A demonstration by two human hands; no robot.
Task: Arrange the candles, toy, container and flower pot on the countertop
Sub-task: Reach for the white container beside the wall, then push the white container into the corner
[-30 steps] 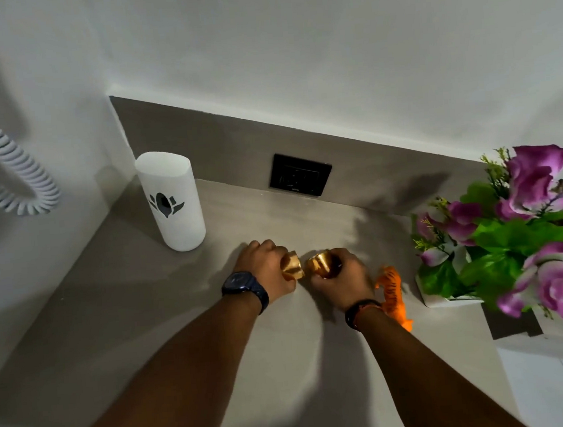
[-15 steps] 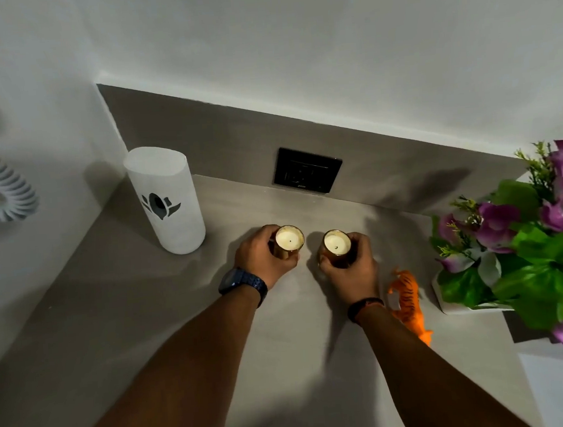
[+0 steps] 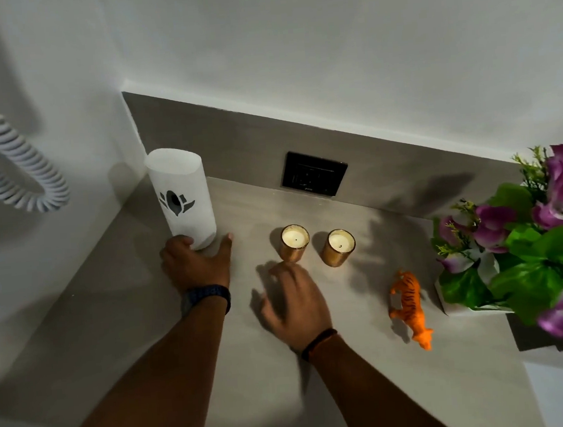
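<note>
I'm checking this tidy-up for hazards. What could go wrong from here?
The left hand is reaching low around the tall white container; it could tip. The right hand hovers just in front of the left candle and might knock it over.

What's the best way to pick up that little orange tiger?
Probably pinch the tiger across its flanks at mid-body, coming straight down from above. It looks to stand on thin legs, lengthwise away from the person, so the back is the broadest exposed part. The flower pot crowds its right side; the free right hand is nearest.
</note>
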